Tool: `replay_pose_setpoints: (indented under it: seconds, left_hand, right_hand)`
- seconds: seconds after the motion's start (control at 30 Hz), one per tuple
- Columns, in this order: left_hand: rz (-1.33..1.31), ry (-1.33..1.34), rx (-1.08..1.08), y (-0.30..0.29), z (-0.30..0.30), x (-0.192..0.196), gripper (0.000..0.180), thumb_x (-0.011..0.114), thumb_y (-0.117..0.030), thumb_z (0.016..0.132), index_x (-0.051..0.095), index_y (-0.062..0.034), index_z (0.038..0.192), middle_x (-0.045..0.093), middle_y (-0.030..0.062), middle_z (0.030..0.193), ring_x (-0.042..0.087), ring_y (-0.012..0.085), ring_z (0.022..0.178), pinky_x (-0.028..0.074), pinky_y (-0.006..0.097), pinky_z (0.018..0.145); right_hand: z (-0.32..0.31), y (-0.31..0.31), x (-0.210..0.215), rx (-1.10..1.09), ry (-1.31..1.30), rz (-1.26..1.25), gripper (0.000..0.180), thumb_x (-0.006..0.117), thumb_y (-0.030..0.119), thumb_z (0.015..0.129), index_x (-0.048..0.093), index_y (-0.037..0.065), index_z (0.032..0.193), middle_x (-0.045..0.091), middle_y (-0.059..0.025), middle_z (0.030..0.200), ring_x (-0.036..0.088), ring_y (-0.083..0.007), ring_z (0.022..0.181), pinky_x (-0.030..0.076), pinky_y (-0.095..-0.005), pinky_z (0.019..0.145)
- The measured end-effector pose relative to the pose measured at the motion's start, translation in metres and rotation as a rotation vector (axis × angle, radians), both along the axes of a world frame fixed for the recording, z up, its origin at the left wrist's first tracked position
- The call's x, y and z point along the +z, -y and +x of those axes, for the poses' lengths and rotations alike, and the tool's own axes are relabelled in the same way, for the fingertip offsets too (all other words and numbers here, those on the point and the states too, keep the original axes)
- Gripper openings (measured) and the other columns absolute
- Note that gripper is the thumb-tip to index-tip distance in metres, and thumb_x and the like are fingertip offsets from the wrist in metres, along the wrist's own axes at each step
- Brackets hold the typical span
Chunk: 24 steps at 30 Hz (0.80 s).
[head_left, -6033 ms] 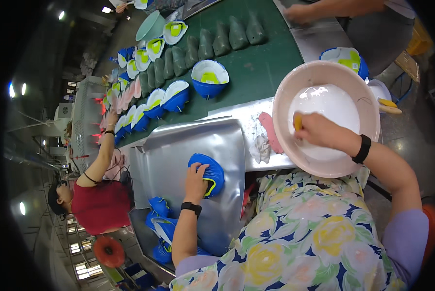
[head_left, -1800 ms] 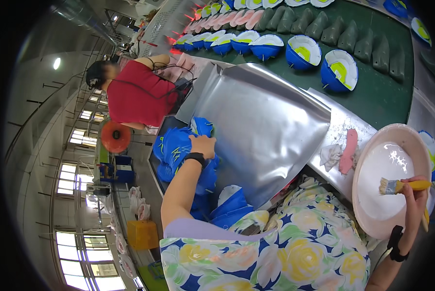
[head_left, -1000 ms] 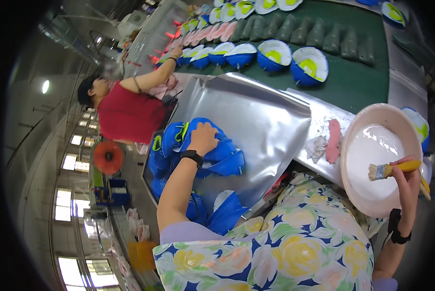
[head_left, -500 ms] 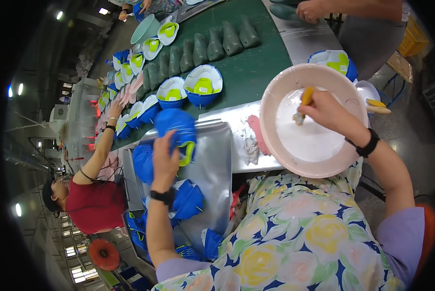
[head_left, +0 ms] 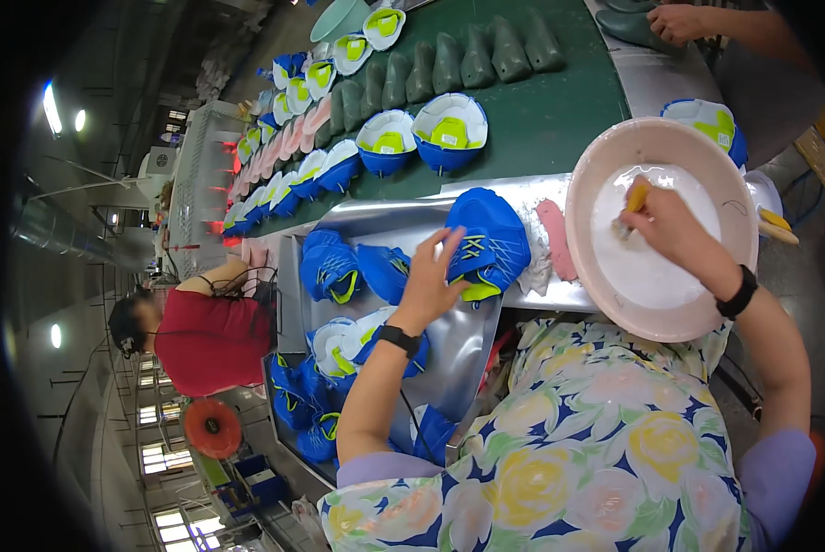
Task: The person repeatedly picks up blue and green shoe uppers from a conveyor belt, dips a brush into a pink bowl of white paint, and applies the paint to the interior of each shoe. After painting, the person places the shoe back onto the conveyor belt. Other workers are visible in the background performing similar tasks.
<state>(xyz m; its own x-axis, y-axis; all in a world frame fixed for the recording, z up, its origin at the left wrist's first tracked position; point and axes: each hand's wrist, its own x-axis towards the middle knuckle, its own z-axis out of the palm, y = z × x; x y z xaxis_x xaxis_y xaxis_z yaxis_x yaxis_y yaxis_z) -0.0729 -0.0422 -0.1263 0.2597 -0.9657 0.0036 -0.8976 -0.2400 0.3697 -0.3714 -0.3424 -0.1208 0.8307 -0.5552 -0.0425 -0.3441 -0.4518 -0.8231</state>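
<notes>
My right hand (head_left: 670,221) is closed around a yellow-handled brush (head_left: 637,195), its bristle end low over the white liquid in a pale pink basin (head_left: 584,175). My left hand (head_left: 431,281) has its fingers spread at the left edge of a blue shoe upper (head_left: 495,235) with yellow-green lining. That upper rests at the right side of a metal tray (head_left: 458,345), toe pointing away. Whether the fingertips touch it is hard to tell. Several other blue uppers (head_left: 332,262) lie in the tray, left of and below my left hand.
A green conveyor belt (head_left: 541,120) carries rows of blue-and-white uppers (head_left: 385,143) and dark green shoe lasts (head_left: 477,60). A pink patch (head_left: 556,239) sits beside the basin. A co-worker in red (head_left: 210,340) is at left; another person's hand (head_left: 679,23) holds a last at top right.
My left hand has moved right, and a blue upper now sits at the tray's right side. My right hand stays over the basin with the brush. The whole view has shifted.
</notes>
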Motion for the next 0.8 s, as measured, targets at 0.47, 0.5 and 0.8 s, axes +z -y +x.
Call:
replay_pose_setpoints:
  seconds: [0.47, 0.5, 0.8]
  left_hand:
    - [-0.017, 0.066, -0.077, -0.007, -0.007, 0.001, 0.095, 0.084, -0.007, 0.068, 0.042, -0.0185, 0.152, 0.038, 0.021, 0.153, 0.039, 0.0431, 0.139, 0.036, 0.05, 0.114]
    - [-0.011, 0.103, -0.154, 0.003, -0.014, -0.007, 0.091, 0.083, -0.008, 0.069, 0.045, -0.0199, 0.151, 0.038, 0.0206, 0.153, 0.039, 0.0431, 0.139, 0.035, 0.051, 0.114]
    - [-0.309, -0.366, 0.148, 0.043, 0.013, 0.021, 0.051, 0.061, 0.002, 0.088, 0.053, -0.0075, 0.137, 0.067, 0.0089, 0.115, 0.065, 0.0162, 0.105, 0.055, 0.034, 0.088]
  right_hand:
    - [-0.025, 0.0, 0.015, 0.052, 0.126, -0.03, 0.015, 0.071, 0.006, 0.088, 0.06, -0.001, 0.096, 0.067, -0.019, 0.081, 0.071, -0.0317, 0.078, 0.054, -0.0392, 0.07]
    - [-0.016, -0.005, 0.008, 0.058, 0.154, 0.028, 0.017, 0.072, 0.009, 0.088, 0.06, 0.0, 0.095, 0.068, -0.0194, 0.082, 0.07, -0.0337, 0.078, 0.054, -0.0403, 0.07]
    - [-0.041, 0.017, 0.024, 0.234, -0.202, -0.248, 0.025, 0.074, 0.013, 0.084, 0.058, 0.001, 0.099, 0.068, -0.0212, 0.085, 0.067, -0.0428, 0.088, 0.051, -0.0499, 0.076]
